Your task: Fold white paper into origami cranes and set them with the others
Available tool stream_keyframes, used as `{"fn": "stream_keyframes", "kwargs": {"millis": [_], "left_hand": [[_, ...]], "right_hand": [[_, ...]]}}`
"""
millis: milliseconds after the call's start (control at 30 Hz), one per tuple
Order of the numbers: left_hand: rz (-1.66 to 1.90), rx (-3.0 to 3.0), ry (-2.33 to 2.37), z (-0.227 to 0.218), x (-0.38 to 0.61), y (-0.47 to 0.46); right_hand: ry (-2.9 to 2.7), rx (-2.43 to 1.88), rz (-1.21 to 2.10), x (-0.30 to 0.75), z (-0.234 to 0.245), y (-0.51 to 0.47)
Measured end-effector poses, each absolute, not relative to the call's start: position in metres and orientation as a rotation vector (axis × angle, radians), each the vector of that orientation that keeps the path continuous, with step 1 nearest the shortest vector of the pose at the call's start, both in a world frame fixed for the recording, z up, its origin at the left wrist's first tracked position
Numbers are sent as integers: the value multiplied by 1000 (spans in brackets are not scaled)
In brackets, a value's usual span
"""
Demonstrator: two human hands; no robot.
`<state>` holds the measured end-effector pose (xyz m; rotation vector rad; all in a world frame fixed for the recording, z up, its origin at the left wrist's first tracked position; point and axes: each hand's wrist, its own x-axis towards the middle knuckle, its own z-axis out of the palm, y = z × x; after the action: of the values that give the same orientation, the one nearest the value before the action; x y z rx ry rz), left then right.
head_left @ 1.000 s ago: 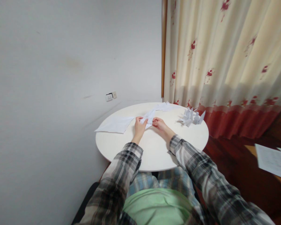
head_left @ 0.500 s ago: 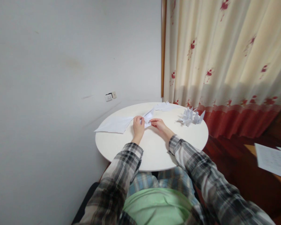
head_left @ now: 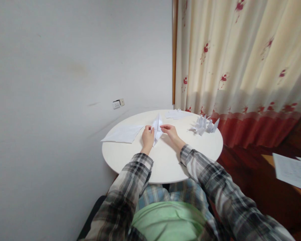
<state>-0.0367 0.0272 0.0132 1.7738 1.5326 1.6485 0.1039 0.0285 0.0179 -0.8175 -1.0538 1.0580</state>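
Hands: the left hand [head_left: 147,137] and right hand [head_left: 169,131] pinch a folded paper piece [head_left: 157,129] between them, its point upright.
Bench: round white bench [head_left: 163,160] beneath both hands.
Left of hands: flat paper sheet [head_left: 122,133].
Right of hands: folded paper figures [head_left: 203,125], possibly cranes.
Beyond hands: more paper [head_left: 175,114].

No legible text, label or number anywhere.
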Motion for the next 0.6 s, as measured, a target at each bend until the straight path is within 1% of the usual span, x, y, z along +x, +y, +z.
{"fn": "stream_keyframes", "kwargs": {"millis": [133,300,500,600], "left_hand": [[1675,1878,1523,11,-37,29],[1657,1697,1627,11,-39,33],[1698,1606,1566,9,-39,36],[1680,1588,1569,9,-39,35]], "right_hand": [[-1111,-808,934,101,18,28],[-1108,-738,962,99,17,24],[-1114,-912,740,104,12,33],[-1104,-980,733,105,8,39]]}}
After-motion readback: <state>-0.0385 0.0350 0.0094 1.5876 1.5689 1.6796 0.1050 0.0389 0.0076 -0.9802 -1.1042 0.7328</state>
